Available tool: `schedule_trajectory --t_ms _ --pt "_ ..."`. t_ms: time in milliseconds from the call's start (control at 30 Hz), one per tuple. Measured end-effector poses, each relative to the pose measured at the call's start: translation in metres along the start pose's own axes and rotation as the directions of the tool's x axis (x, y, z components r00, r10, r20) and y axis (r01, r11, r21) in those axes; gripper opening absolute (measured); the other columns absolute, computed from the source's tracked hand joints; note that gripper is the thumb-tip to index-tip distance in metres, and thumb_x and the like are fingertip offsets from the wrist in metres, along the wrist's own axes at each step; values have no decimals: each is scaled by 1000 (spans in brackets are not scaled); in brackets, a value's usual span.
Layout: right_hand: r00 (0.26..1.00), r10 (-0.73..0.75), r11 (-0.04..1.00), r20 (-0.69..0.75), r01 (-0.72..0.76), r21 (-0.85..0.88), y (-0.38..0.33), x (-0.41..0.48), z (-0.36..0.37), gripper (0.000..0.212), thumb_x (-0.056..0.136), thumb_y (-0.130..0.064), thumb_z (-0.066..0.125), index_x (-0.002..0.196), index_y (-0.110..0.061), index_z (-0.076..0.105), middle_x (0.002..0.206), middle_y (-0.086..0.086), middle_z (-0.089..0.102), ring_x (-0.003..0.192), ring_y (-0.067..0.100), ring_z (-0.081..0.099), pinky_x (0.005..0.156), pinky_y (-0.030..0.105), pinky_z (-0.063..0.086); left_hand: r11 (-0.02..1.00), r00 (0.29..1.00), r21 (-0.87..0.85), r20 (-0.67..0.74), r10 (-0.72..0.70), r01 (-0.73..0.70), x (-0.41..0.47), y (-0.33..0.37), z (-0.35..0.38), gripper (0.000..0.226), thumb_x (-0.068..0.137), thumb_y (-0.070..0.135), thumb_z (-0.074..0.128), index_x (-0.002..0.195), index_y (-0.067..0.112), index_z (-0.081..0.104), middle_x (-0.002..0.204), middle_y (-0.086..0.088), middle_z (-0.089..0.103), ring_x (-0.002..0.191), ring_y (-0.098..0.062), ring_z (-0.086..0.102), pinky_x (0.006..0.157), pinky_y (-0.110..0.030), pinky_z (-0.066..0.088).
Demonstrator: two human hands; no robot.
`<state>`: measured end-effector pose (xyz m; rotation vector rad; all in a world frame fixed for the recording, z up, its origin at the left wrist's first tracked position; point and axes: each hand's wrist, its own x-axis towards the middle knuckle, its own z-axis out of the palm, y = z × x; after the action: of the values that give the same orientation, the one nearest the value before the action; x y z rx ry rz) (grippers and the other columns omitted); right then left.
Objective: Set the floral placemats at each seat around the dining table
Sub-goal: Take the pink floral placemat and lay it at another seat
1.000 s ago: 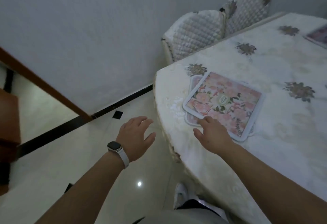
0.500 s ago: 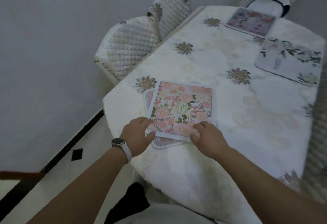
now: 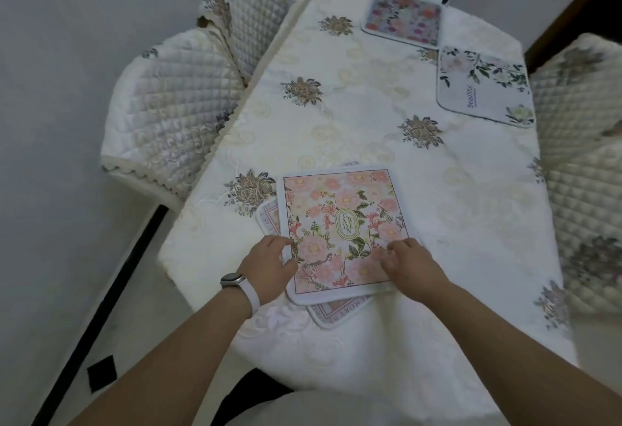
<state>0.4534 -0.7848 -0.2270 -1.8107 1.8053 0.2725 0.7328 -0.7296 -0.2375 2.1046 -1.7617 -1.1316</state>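
Both hands on the pink mat, nothing lifted yet

Our left hand (image 3: 269, 265) had its fingers curled at the left edge of the pink "Garden" placemat (image 3: 343, 227), thumb on top, so more a light pinch than a real hold; our right hand (image 3: 409, 262) just rested fingertips flat near its lower right corner, gripping nothing. That mat sat on top of a second placemat (image 3: 331, 311) at the near end of the dining table (image 3: 370, 115), with two more mats (image 3: 404, 18) (image 3: 484, 88) already set at the far end. It looked thin, light and a bit floppy, so we'd take it by an edge and peel it off the cloth.
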Motion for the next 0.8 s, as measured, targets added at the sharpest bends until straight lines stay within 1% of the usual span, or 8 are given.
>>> schedule_trajectory --t_ms 133,200,300,467,533,600,700,800 --pt "993 113 992 -23 -112 62 -5 0 -2 45 95 -45 48 130 -17 57 133 11 51 120 33 51 98 45 45 999 998 -50 59 3 0 26 -9 -20 46 94 31 53 135 15 47 139 -6 44 120 -26 49 98 -38 43" --pt "985 169 980 -28 -165 114 -3 1 -5 47 95 -43 51 133 -15 53 134 12 49 121 34 50 98 44 45 993 998 -118 59 -11 18 38 -8 -24 33 93 26 54 124 17 49 120 -1 54 109 -26 55 83 -32 48" --pt "970 241 954 -21 -233 189 3 2 -9 57 94 -41 54 142 -12 44 140 14 45 124 34 50 100 43 43 967 998 -249 23 -52 56 49 -3 -24 22 93 17 56 108 25 42 87 9 54 78 -14 57 56 -20 39" --pt "948 317 896 14 -304 323 13 18 -12 62 90 -38 56 145 -13 39 142 15 44 115 33 58 95 42 49 895 990 -429 2 -139 126 57 6 -18 22 93 19 59 84 31 44 73 -1 53 62 -16 53 54 -25 40" --pt "948 318 879 17 -302 370 14 29 -13 66 91 -39 59 146 -10 38 144 16 44 118 33 58 90 37 49 876 983 -452 2 -185 166 59 7 -17 11 92 20 59 96 25 50 69 2 50 58 -17 51 53 -27 41" --pt "947 321 865 18 -301 400 16 38 -15 67 91 -38 60 146 -6 38 145 18 46 121 34 56 88 35 47 863 973 -458 20 -229 213 60 8 -17 17 92 21 58 107 19 49 75 2 53 62 -21 57 52 -27 40" --pt "937 349 833 20 -320 451 23 52 -18 67 87 -37 61 143 -6 42 139 18 51 114 34 60 93 42 52 863 961 -426 68 -269 272 65 8 -17 15 93 20 56 107 16 50 83 0 57 65 -18 56 53 -27 39" --pt "932 360 795 40 -329 509 32 63 -20 59 88 -34 60 139 -8 47 129 16 59 99 30 65 82 37 53 853 949 -422 69 -307 307 69 7 -17 21 91 17 59 109 17 49 89 -1 60 69 -15 55 59 -29 42"
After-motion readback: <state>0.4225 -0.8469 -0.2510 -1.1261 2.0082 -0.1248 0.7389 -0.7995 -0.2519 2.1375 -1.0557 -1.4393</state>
